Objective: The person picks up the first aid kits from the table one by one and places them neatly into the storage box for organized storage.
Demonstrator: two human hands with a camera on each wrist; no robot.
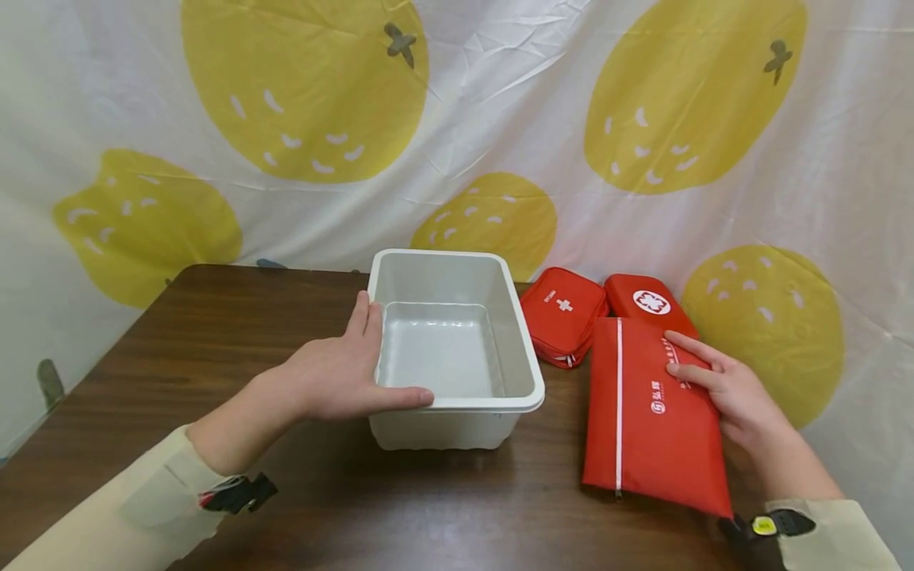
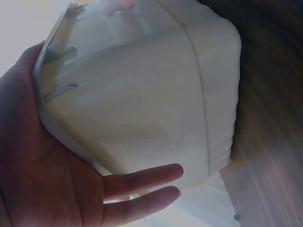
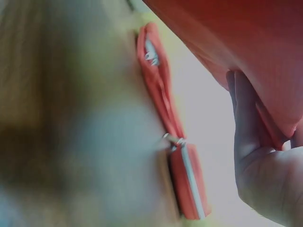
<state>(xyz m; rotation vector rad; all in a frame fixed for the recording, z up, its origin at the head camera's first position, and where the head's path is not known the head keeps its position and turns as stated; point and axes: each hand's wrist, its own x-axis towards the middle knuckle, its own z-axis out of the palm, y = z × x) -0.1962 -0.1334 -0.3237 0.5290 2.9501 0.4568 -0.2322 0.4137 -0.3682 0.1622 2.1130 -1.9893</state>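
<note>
A light grey plastic basin (image 1: 444, 428) stands upright on the table, with nothing inside it. My left hand (image 1: 334, 373) rests on its near left corner, thumb along the front rim and fingers over the left rim. In the left wrist view, two straight fingers (image 2: 142, 182) reach down beside the basin's outer wall (image 2: 137, 104). My right hand (image 1: 743, 392) holds a flat red zip pouch (image 1: 664, 444) by its right edge, two fingers on top. The pouch, with a white zip and white print, is tilted above the table. Its lower side shows in the right wrist view.
Behind the pouch lie a red first-aid case with a white cross (image 1: 553, 313) and a red case with a round white emblem (image 1: 635, 297), partly covered by the pouch. The dark wooden table (image 1: 236, 341) ends at a hanging lemon-print cloth (image 1: 500, 95).
</note>
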